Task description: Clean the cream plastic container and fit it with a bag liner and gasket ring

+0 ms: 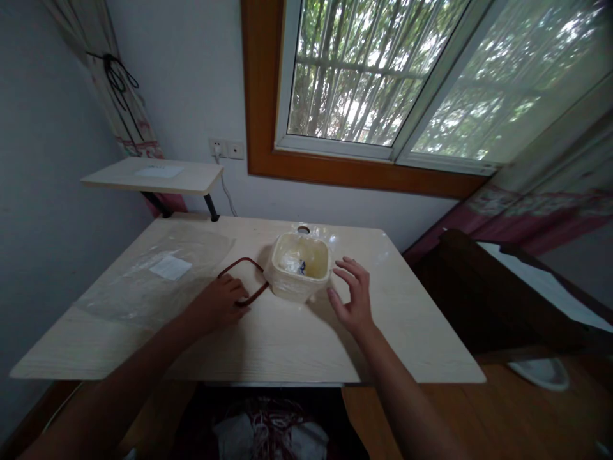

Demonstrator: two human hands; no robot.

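1. Head view: the left hand (221,301) curls over a reddish-brown rounded frame (259,292) on the desk (297,348); gripped or merely resting, I cannot tell.
2. The right hand (355,300) is half-spread, empty, just beside the cream film-wrapped tub (293,291).
3. A rightward push on the frame could nudge the tub.
4. The left hand hides the frame's near-left corner; the tub's dark-blue content (301,267) is unclear.

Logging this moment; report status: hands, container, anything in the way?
Left hand on reddish-brown frame, grip unclear. Right hand open beside cream container. Plastic bag off left, clear of container.
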